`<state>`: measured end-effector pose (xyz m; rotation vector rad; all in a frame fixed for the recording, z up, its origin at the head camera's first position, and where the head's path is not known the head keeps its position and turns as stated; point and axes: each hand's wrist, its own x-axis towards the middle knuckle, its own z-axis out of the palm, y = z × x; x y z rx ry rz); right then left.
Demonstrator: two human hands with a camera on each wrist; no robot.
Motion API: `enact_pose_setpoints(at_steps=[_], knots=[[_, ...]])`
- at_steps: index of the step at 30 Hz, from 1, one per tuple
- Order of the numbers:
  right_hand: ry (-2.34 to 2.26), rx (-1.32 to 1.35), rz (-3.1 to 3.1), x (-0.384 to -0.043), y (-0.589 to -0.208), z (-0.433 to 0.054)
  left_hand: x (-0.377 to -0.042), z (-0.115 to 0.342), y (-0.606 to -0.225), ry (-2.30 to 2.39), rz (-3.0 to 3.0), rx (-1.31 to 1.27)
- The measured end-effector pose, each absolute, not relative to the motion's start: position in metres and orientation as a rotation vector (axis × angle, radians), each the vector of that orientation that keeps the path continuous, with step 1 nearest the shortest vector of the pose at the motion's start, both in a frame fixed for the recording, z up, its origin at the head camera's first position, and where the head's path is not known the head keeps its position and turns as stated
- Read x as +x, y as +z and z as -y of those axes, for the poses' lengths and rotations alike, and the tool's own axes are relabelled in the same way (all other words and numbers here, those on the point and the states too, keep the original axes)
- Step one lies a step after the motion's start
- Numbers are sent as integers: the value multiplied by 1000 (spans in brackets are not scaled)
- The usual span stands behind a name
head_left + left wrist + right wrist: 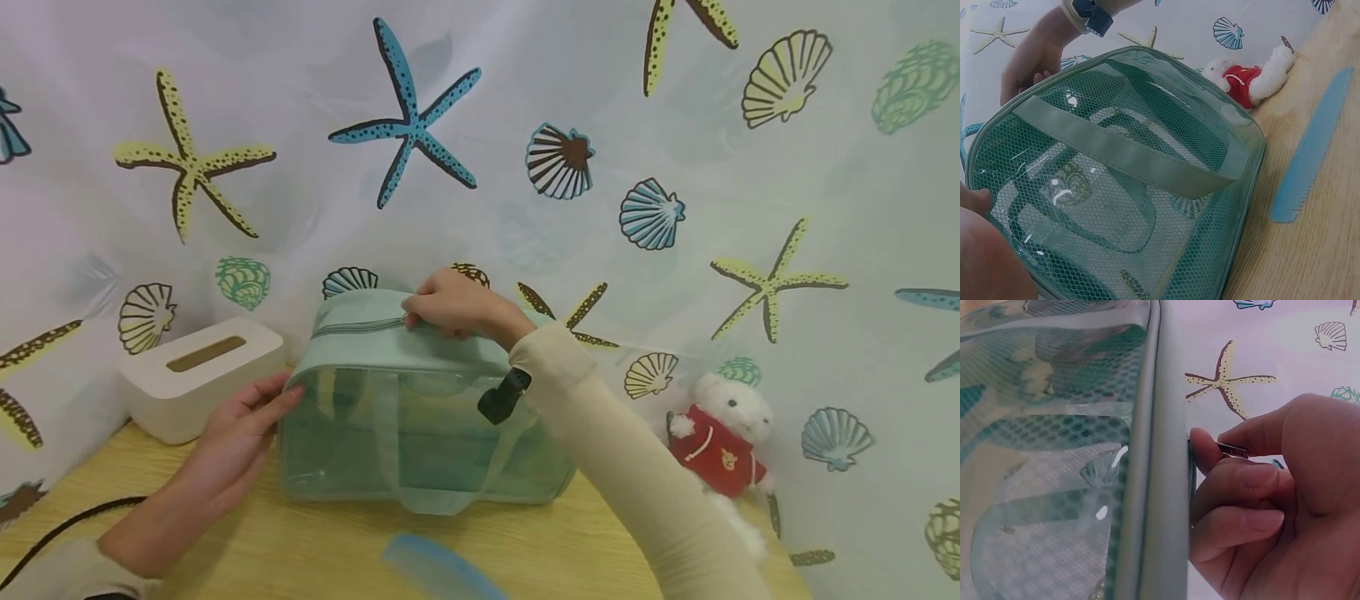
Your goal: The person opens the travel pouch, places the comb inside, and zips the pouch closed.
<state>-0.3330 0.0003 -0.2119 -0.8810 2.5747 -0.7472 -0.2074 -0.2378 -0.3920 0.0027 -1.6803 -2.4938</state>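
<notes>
Left hand (232,446): grips left edge of green bag (431,356)
Right hand (453,304): pinches zipper pull (1234,450)
Table (300,558): 1 blue comb (1311,153)

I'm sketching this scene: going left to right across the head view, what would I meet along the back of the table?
White slotted box → green zippered bag → white plush toy in a red top.

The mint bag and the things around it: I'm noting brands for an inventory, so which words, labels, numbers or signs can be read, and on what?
No text can be read in any view.
Red top on the white toy: a small yellowish emblem, too blurred to tell whether it holds letters.
Bag, comb, white box: no lettering shows.
Backdrop: printed starfish and shells, no words.
</notes>
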Motion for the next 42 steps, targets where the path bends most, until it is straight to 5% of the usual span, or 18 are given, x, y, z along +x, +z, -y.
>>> enact_pose_setpoints(at_steps=[42], knots=[[-854,-902,-2501,-321,-232,67,-205,241,-387,-2481,1771,31]])
